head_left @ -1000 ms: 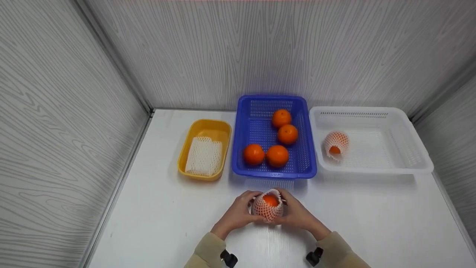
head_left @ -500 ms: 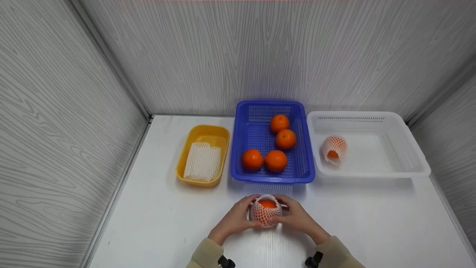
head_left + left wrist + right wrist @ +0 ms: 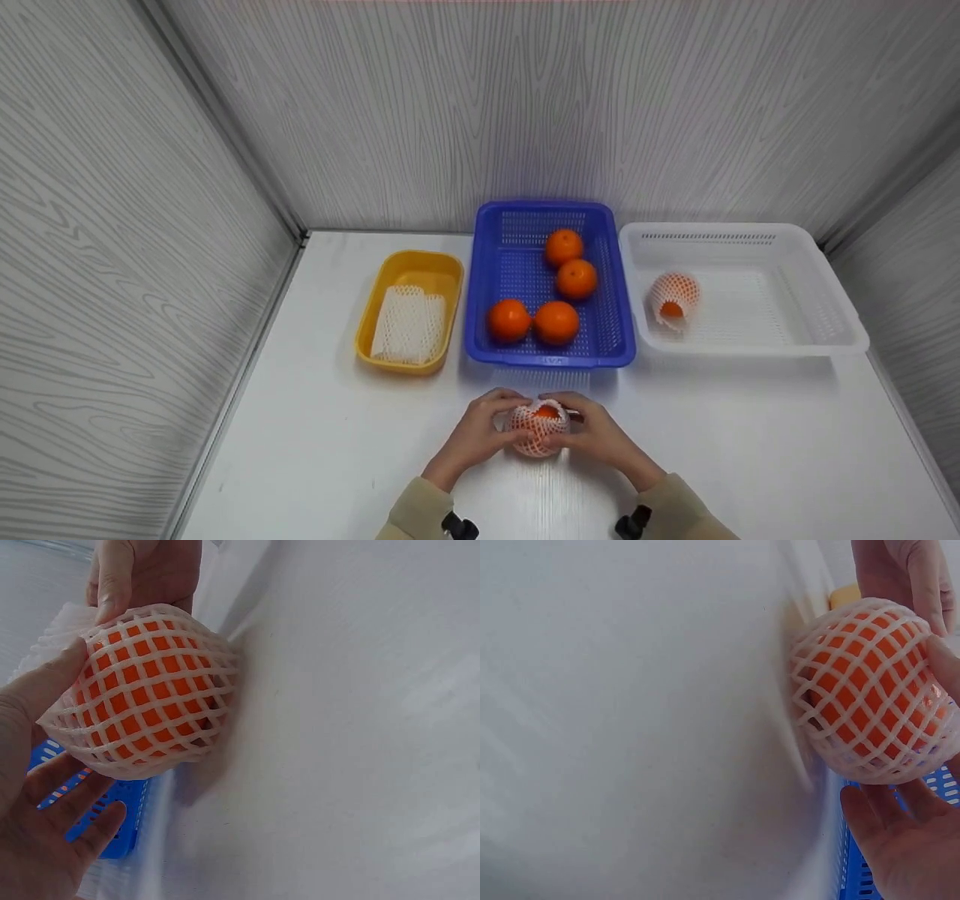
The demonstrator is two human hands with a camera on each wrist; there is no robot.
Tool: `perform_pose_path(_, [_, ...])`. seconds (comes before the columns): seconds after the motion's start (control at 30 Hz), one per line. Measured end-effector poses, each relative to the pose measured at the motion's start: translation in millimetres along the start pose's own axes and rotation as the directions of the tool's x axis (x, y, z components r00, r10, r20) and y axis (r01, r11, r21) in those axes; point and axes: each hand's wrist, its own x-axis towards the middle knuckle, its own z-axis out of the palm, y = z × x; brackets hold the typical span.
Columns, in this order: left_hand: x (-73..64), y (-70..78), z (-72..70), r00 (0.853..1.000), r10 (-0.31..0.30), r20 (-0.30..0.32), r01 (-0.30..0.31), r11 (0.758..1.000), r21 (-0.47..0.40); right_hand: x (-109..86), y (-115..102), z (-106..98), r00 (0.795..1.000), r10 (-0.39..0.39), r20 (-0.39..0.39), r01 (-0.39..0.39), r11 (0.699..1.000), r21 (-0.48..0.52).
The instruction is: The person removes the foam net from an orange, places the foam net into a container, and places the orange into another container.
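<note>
An orange (image 3: 154, 694) in a white foam net sleeve (image 3: 874, 690) is held between both hands, low in the middle of the head view. My left hand (image 3: 477, 433) grips its left side, thumb on the near face and fingers behind. From the right, my right hand (image 3: 600, 437) grips it the same way, with its thumb (image 3: 946, 664) on the net. The sleeve's top gapes, and orange peel shows through the opening in the head view. Both wrist views show the mesh stretched around the fruit.
Behind the hands stands a blue basket (image 3: 474, 300) with several bare oranges (image 3: 556, 323). To its left, a yellow tray (image 3: 365, 330) holds flat foam nets (image 3: 409, 326). At right, a white basket (image 3: 750, 349) contains one netted orange (image 3: 675, 294). Grey wood-grain panels enclose the table.
The sleeve's opening has narrowed around the orange's top, and the left thumb has shifted onto the net's near face. Both hands keep hold. The whole head view sits slightly lower than a second ago.
</note>
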Motion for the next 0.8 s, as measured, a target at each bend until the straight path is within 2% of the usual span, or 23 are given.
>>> perform_pose_path(0.23, [0.3, -2.5, -2.0, 0.996, 0.051, -0.077, -0.054, 0.998, -0.036, 0.4, 1.7, -0.3, 1.000, -0.017, -0.011, 0.017, 1.000, -0.009])
perform_pose_path(0.43, [-0.8, -1.8, -2.3, 0.994, 0.026, -0.103, -0.037, 0.994, -0.101, 0.3, -2.9, 2.4, 0.995, -0.025, -0.099, 0.023, 1.000, -0.020])
perform_pose_path(0.6, [-0.9, 0.6, -2.0, 0.989, 0.045, -0.140, -0.061, 0.992, -0.111, 1.1, -4.9, 5.5, 0.982, -0.097, -0.163, 0.088, 0.994, -0.064])
perform_pose_path(0.7, [-0.4, 1.0, -1.1, 0.990, 0.048, -0.130, -0.060, 0.994, -0.090, 1.8, -5.9, 6.9, 0.975, -0.127, -0.183, 0.112, 0.990, -0.089])
perform_pose_path(0.8, [0.3, 1.4, 0.4, 0.996, 0.040, -0.076, -0.044, 0.998, -0.051, 1.9, -6.6, 7.6, 0.975, -0.132, -0.180, 0.114, 0.988, -0.107])
